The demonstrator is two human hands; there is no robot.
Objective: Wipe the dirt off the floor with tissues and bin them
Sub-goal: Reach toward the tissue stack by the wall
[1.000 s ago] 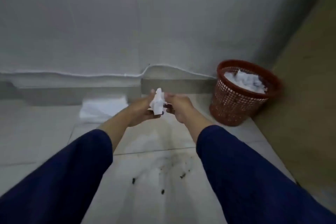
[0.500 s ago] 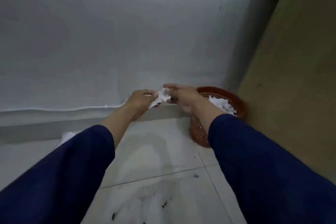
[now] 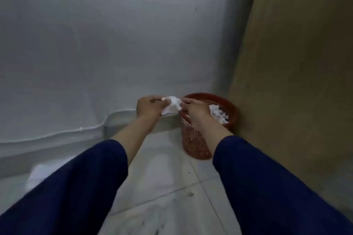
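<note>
Both hands hold one crumpled white tissue (image 3: 171, 104) between them, in the air just left of the bin's rim. My left hand (image 3: 150, 108) grips its left side and my right hand (image 3: 194, 111) pinches its right side. The red mesh bin (image 3: 193, 139) stands on the floor in the corner, with several used white tissues (image 3: 219, 115) inside. Dark specks of dirt (image 3: 190, 194) lie on the pale floor tiles near the bottom of the view.
A grey wall (image 3: 114, 44) with a white cable (image 3: 57, 134) along its base faces me. A brown panel (image 3: 296, 82) closes the right side, right behind the bin. A white stack of tissues (image 3: 41, 172) lies on the floor at left, partly hidden by my sleeve.
My head has tilted up, so the dirt patch dropped to the bottom edge. Both hands carried the tissue rightward to the bin's rim.
</note>
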